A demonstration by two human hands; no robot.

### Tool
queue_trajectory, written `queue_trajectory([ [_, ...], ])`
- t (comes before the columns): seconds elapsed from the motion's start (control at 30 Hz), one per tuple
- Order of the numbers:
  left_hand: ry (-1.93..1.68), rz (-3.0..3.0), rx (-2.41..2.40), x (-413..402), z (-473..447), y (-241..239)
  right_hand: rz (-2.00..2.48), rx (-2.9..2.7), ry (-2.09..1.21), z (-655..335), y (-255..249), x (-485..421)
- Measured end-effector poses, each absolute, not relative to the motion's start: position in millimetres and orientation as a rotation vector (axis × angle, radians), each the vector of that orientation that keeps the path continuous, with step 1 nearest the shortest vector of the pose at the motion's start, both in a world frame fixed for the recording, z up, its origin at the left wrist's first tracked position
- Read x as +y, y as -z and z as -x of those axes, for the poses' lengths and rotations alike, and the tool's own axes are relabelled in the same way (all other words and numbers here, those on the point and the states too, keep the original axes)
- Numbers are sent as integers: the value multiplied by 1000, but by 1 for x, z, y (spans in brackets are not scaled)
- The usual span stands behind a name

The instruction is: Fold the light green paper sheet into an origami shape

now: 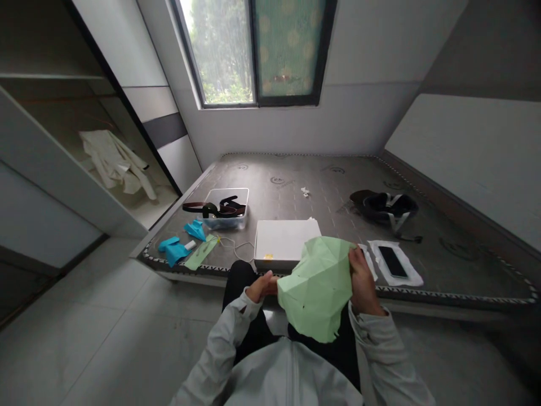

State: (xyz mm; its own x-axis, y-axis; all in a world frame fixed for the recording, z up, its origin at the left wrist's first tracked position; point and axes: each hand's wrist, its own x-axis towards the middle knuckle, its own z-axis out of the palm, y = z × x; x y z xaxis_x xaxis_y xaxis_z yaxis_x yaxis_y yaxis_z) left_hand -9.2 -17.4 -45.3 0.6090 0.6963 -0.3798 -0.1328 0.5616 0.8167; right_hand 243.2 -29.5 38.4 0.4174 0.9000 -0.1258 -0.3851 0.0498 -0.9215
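Note:
A creased sheet of light green paper (316,290) is held up over my lap, its lower edge ragged. My left hand (262,286) pinches its left edge, and my right hand (362,282) grips it along the right side, fingers partly hidden behind it. Just beyond the paper lies a flat white box (281,239) near the front edge of the mattress. The paper covers the box's right front corner.
On the mattress (270,175), left, are a clear plastic bin (226,223) with dark belts (220,208), blue paper pieces (175,251) and a green strip (203,252). Right are a phone (392,261) on white wrapping and a black cap (384,208). An open wardrobe stands left.

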Motion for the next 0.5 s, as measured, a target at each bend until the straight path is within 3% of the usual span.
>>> queue_trajectory([
  [0.2, -616, -940, 860, 2, -9, 17, 1118, -570, -1292, -236, -54, -30],
  [0.37, -610, -1061, 922, -1, -18, 23, 1208, -569, -1201, -250, -51, -26],
  [0.5, -859, -1008, 1063, -11, -23, 31, 1147, -521, -1145, -263, -34, -35],
])
